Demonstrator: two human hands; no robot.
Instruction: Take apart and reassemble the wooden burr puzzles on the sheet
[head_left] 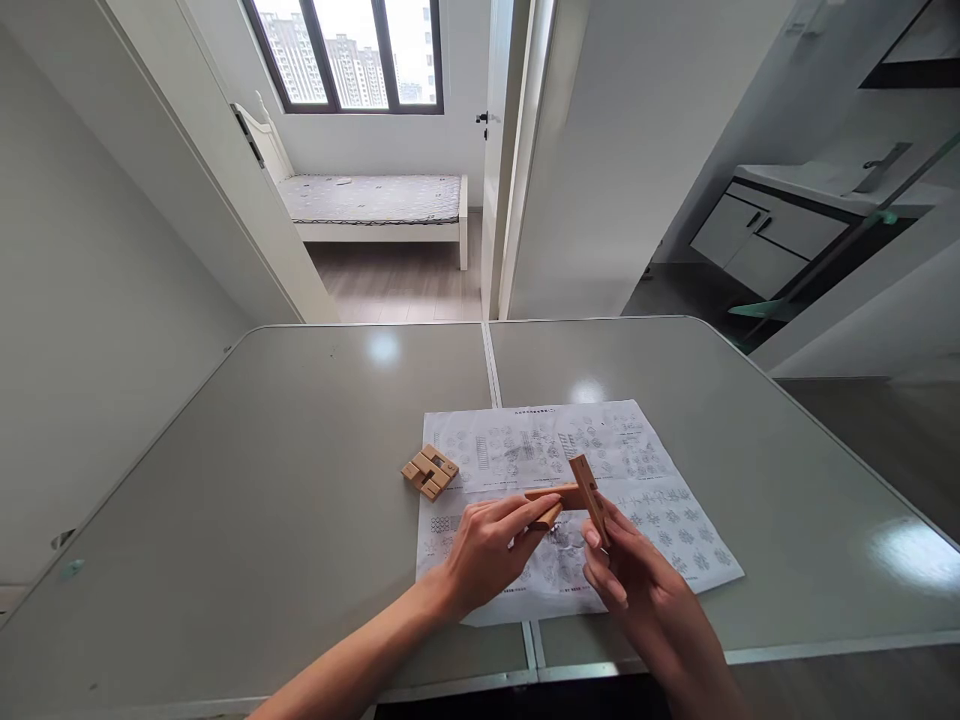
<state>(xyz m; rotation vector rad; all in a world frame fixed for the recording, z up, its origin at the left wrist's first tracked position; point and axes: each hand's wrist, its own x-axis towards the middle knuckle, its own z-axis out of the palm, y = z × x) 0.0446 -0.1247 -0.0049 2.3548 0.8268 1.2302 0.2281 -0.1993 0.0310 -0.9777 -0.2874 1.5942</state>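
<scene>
My left hand point(495, 545) is closed around small wooden puzzle pieces point(546, 518), with one piece's end poking out past the fingers. In my right hand point(637, 570) a notched wooden puzzle piece point(588, 490) is pinched, tilted upright. Another wooden bar point(566, 496) spans the space between both hands and seems to touch the upright piece. Whether the pieces interlock I cannot tell. Beneath the hands lies a creased instruction sheet point(517, 455) printed with small diagrams. More wooden puzzle pieces point(430, 472) rest in a flat cluster at the sheet's left edge, left of my left hand.
A grey-green folding table point(315, 480) with a metal-edged centre seam holds everything. Beyond its far edge are an open doorway with a white door point(495, 170) and a bed point(375, 200). At right stands a washbasin cabinet point(772, 230).
</scene>
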